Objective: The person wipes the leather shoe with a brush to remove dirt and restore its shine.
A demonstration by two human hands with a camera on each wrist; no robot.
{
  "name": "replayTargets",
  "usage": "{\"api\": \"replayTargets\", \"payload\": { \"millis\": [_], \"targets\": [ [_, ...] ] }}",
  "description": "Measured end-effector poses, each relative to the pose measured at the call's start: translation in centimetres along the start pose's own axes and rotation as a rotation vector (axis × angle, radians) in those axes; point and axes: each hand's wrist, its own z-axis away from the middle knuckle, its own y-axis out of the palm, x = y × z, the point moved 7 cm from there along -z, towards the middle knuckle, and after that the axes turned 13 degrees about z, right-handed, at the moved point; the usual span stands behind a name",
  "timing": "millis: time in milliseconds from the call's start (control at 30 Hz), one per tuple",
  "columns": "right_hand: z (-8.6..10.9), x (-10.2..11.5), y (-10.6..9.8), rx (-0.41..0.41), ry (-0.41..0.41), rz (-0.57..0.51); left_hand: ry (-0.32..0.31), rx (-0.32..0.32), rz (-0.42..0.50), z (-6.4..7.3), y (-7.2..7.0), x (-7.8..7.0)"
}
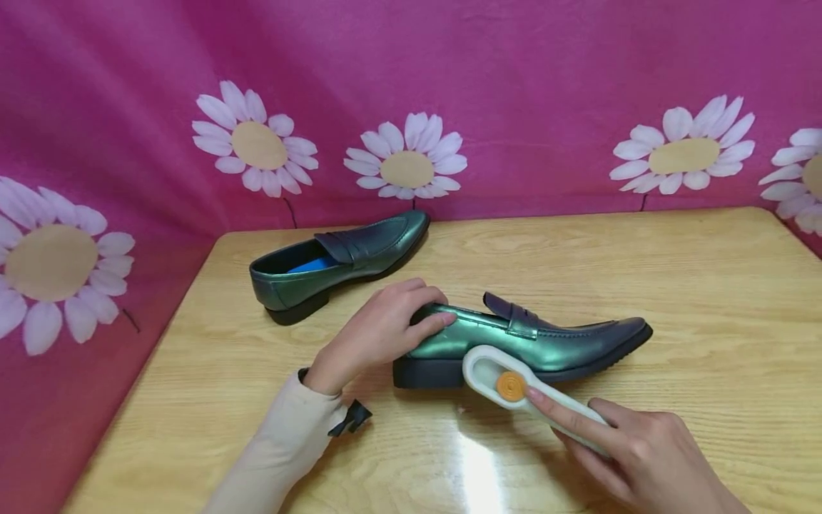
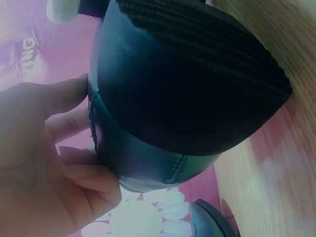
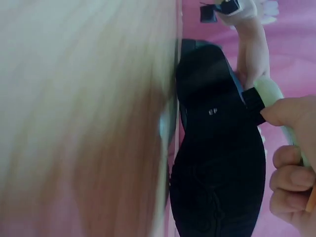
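In the head view my left hand (image 1: 379,332) holds a shiny green-and-dark loafer (image 1: 475,339) by the collar at its heel, thumb on the near side. The toe points right. A white-handled shoe brush (image 1: 488,373) with an orange button is gripped by my right hand (image 1: 655,453), forefinger stretched along its handle. The brush head is at the near side of the loafer, just ahead of the heel. Dark bristles (image 3: 253,104) touch the loafer's edge in the right wrist view, where the black sole (image 3: 217,163) shows. The left wrist view shows the black heel block (image 2: 192,89) close up.
A matching loafer (image 1: 379,246) with a blue patch inside stands behind, at the back left of the wooden table (image 1: 726,300). Behind the table hangs a pink cloth (image 1: 533,93) printed with white daisies. A black strap end (image 1: 349,417) sticks out at the left wrist.
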Motion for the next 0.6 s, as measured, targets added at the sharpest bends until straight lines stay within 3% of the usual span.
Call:
{"api": "replayTargets", "payload": {
  "millis": [133,233,433,600],
  "targets": [
    [-0.1,-0.8,-1.3,-0.145,0.073,0.08,0.004,-0.002,-0.005,0.1,0.0,0.1],
    [0.1,-1.3,-1.7,-0.187,0.117,0.095,0.003,0.002,-0.008,0.1,0.0,0.1],
    [-0.1,-0.3,-0.8,-0.076,-0.005,0.033,0.017,-0.006,-0.016,0.3,-0.1,-0.1],
    [0.1,-1.8,-2.0,-0.141,0.084,0.118,0.024,-0.009,-0.029,0.2,0.0,-0.2]
  ]
}}
